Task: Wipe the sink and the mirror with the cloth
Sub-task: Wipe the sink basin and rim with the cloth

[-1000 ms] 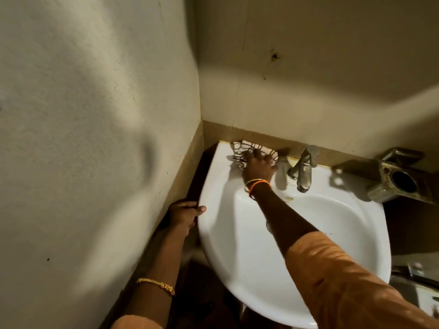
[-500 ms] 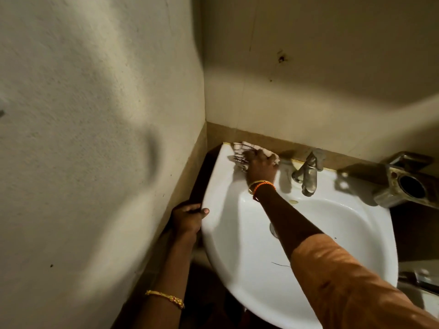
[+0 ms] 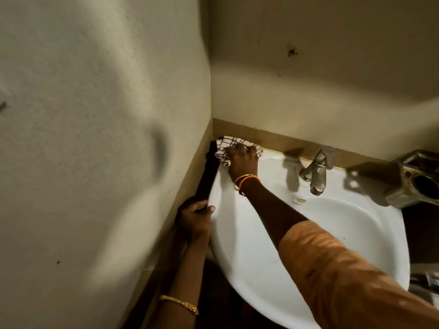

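Observation:
A white round sink (image 3: 249, 245) is fixed in a corner between two pale walls. A white cloth with dark check lines (image 3: 228, 144) lies bunched on the sink's far left corner, against the brown wall strip. My right hand (image 3: 242, 160) presses down on the cloth, fingers bent over it. At the sink's left rim, my left hand (image 3: 193, 217) grips the edge, thumb on top. No mirror is in view.
A metal tap (image 3: 314, 174) stands at the back middle of the sink. A metal holder with a round hole (image 3: 418, 184) sits at the right. A narrow dark gap (image 3: 209, 176) runs between the sink and the left wall.
My right hand has pushed the cloth leftwards into the sink's far corner. The left hand keeps its grip on the rim. The camera has shifted slightly left.

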### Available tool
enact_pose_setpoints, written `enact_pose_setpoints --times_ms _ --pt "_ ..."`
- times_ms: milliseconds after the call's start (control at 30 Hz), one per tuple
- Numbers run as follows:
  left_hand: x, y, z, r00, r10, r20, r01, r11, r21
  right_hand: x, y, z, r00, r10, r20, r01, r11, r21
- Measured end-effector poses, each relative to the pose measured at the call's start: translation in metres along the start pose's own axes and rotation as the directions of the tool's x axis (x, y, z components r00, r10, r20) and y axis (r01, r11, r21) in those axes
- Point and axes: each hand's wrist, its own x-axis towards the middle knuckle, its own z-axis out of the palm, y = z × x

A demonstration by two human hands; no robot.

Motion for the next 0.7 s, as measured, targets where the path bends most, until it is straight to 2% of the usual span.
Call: enact_pose_setpoints --times_ms 67,133,300,400,500,600,700 --pt "-0.005 -0.004 0.000 0.995 0.096 -0.039 -0.094 0.994 0.049 0.017 0.009 -0.001 0.992 -0.104 0.073 0.104 0.995 -0.004" --pt "-0.007 -0.006 0.000 0.989 0.133 -0.065 -0.128 0.989 0.071 0.026 0.021 0.001 0.982 -0.164 0.089 0.169 0.985 -0.045" --pt "-0.013 0.001 -0.005 0.993 0.075 -0.095 -0.073 0.997 0.026 -0.022 0.018 0.013 0.934 -0.355 0.039 0.355 0.935 0.008" --pt "-0.022 -0.009 -0.015 0.999 0.009 -0.041 -0.008 1.000 0.020 -0.053 0.020 0.005 0.902 -0.428 0.050 0.429 0.903 -0.006" --pt "-0.029 -0.024 -0.027 0.995 -0.088 0.054 0.090 0.995 -0.039 -0.010 0.021 -0.012 0.938 -0.331 0.100 0.343 0.929 -0.140" --pt "-0.033 -0.033 -0.039 0.971 -0.172 0.166 0.188 0.978 -0.089 0.038 0.023 -0.014 0.966 -0.172 0.193 0.198 0.972 -0.124" --pt "-0.036 -0.033 -0.046 0.949 -0.203 0.241 0.229 0.970 -0.084 0.033 0.021 -0.009 0.966 -0.159 0.205 0.192 0.969 -0.153"
